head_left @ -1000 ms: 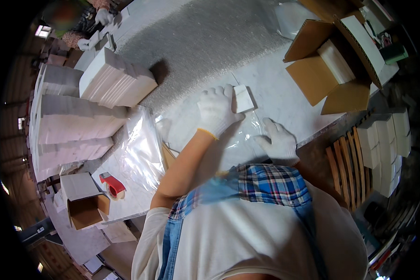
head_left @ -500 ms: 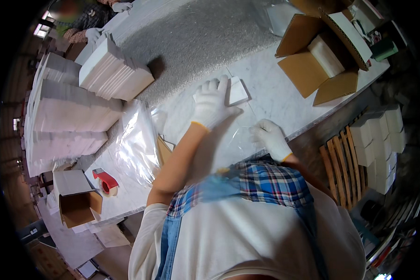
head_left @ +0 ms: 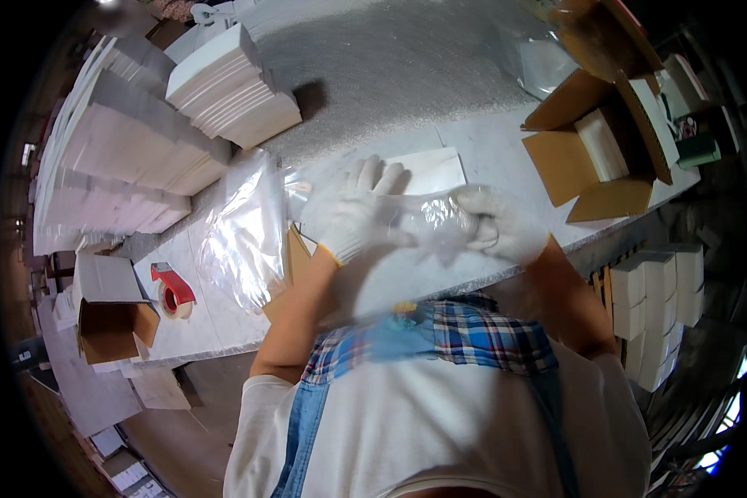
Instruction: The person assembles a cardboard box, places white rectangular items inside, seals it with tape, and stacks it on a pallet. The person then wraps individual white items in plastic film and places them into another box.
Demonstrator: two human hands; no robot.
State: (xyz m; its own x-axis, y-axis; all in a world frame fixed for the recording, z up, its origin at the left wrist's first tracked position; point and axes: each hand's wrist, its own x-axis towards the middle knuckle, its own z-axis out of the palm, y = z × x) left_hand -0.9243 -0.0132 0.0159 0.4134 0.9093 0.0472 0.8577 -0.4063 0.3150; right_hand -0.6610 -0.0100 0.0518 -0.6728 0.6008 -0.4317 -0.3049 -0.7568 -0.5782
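A clear plastic bag (head_left: 441,217) stretches between my two hands, above the pale work surface (head_left: 494,141). My right hand (head_left: 506,226), in a white glove, has its fingers closed on the bag's right side. At the bag's left end is my left hand (head_left: 350,212), also gloved; its fingers are stretched out and apart, partly blurred, with the thumb toward the film. Just beyond the bag lies a flat white slab (head_left: 427,171), its near edge hidden by the film and my left fingers.
Left are clear plastic sheets (head_left: 245,236), a red tape dispenser (head_left: 171,290), a small open carton (head_left: 116,324) and tall white slab stacks (head_left: 236,87). An open cardboard box (head_left: 560,166) holding white pieces stands right. White blocks (head_left: 656,307) are piled below the table. A co-worker's gloved hand (head_left: 210,12) shows far left.
My right hand has lifted and come forward with the bag, now spread between both hands. My left hand has come off the white slab and back toward me. The view has shifted.
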